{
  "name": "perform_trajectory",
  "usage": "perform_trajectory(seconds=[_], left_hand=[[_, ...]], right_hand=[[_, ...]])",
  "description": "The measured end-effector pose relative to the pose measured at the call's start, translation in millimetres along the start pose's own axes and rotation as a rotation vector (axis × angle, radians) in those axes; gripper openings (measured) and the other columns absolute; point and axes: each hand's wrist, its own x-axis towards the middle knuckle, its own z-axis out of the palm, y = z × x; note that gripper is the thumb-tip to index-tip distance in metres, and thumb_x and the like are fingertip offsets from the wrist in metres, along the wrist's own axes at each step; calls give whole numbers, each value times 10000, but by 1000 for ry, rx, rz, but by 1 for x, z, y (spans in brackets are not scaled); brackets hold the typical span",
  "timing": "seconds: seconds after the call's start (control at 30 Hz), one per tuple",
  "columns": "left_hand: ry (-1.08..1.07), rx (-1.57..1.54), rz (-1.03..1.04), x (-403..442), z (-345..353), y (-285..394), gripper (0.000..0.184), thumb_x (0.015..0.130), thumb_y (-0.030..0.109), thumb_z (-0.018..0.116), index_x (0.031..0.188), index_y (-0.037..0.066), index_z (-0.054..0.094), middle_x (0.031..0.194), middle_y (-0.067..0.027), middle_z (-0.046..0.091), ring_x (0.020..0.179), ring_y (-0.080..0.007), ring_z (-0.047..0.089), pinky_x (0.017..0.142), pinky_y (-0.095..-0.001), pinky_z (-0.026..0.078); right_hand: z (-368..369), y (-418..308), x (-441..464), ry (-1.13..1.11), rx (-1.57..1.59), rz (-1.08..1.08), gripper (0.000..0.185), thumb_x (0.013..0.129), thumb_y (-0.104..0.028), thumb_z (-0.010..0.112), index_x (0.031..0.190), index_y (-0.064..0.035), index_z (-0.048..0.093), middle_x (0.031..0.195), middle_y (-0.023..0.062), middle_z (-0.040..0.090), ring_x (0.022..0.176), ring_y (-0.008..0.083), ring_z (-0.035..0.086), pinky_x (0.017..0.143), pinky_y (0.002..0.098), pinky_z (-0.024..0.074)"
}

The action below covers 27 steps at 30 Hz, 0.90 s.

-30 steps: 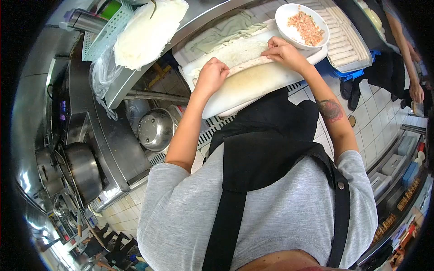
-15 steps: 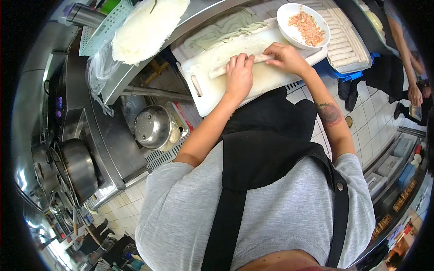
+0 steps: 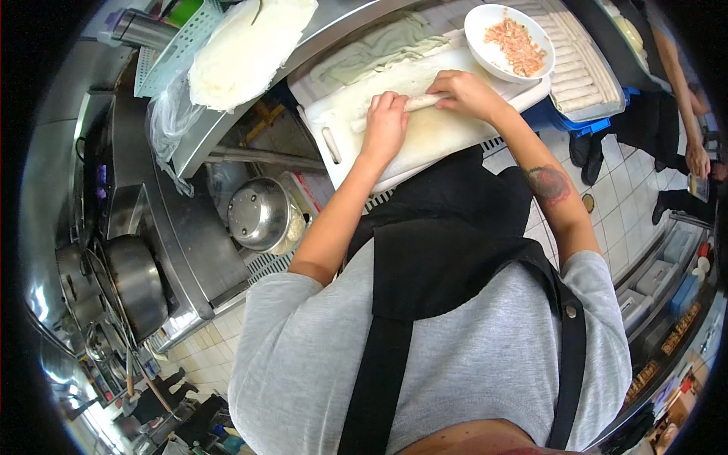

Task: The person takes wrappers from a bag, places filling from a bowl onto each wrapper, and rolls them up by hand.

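Observation:
A thin pale spring roll [image 3: 422, 101] lies across the white cutting board [image 3: 425, 142]. My left hand [image 3: 386, 125] is closed over its left part, fingers curled on top. Near the roll's other end, my right hand [image 3: 464, 95] grips it between thumb and fingers. Just beyond my right hand stands a white bowl [image 3: 474, 36] of chopped orange-pink filling [image 3: 516, 47]. A crumpled greenish cloth [image 3: 387, 47] lies behind the board.
Finished rolls fill a tray [image 3: 576, 91] at the right. A stack of thin round wrappers [image 3: 246, 53] lies at upper left beside a pale green basket [image 3: 171, 49]. A metal pot [image 3: 258, 212] sits below, left of my arm. A co-worker's hand [image 3: 697, 161] shows at far right.
The flat wrapper sheet that spread beyond the roll is now wound into it. My left hand has shifted left along the roll, and my right hand slightly left too.

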Motion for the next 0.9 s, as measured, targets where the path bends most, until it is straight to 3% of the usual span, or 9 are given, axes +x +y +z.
perform_trajectory(seconds=[0.2, 0.3, 0.4, 0.5, 0.53, 0.73, 0.9], left_hand=[[-54, 56, 1, 2, 2, 2, 377, 780, 29, 696, 1155, 25, 661, 1099, -134, 592, 1054, -327, 544, 921, -428, 461], [-19, 65, 19, 3, 6, 15, 425, 792, 70, 698, 1213, 58, 642, 1142, -116, 579, 1102, -304, 529, 936, -443, 425], [9, 103, 60, 5, 19, 29, 450, 807, 113, 695, 1252, 89, 628, 1177, -92, 577, 1142, -277, 515, 958, -450, 382], [-6, 90, 42, 11, 29, 35, 424, 819, 131, 688, 1238, 96, 637, 1196, -73, 582, 1156, -261, 512, 972, -445, 364], [-13, 85, 44, 13, 32, 36, 419, 819, 130, 687, 1234, 97, 638, 1196, -67, 583, 1154, -259, 513, 971, -444, 365], [0, 87, 50, 14, 34, 30, 397, 816, 132, 693, 1209, 100, 650, 1189, -47, 590, 1145, -256, 516, 965, -441, 367], [3, 90, 47, 14, 34, 32, 395, 807, 133, 704, 1197, 102, 657, 1185, -42, 591, 1138, -257, 517, 968, -437, 368]], right_hand=[[5, 0, -7, 64, -80, -52, 332, 769, -110, 730, 1093, -41, 709, 1057, 123, 667, 986, 312, 642, 855, 389, 518], [-2, -9, -28, 480, -32, 63, 295, 818, -192, 715, 1072, -41, 724, 1005, 151, 696, 937, 327, 670, 856, 387, 527], [5, -1, -41, 555, 87, 574, 259, 836, -247, 717, 962, -23, 754, 854, 189, 709, 801, 347, 692, 778, 401, 546], [4, -1, -33, 455, 26, 701, 264, 820, -279, 731, 818, -17, 762, 718, 205, 690, 684, 366, 689, 706, 420, 552], [6, 3, -28, 478, -4, 707, 270, 799, -296, 745, 762, -29, 762, 693, 200, 685, 682, 358, 696, 706, 411, 553], [6, 14, -7, 380, 40, 681, 226, 785, -250, 723, 765, -28, 758, 714, 206, 690, 700, 361, 699, 727, 417, 561], [21, -22, -10, 506, -224, 517, 144, 792, -158, 679, 789, -26, 737, 772, 183, 678, 716, 362, 679, 706, 456, 554]])
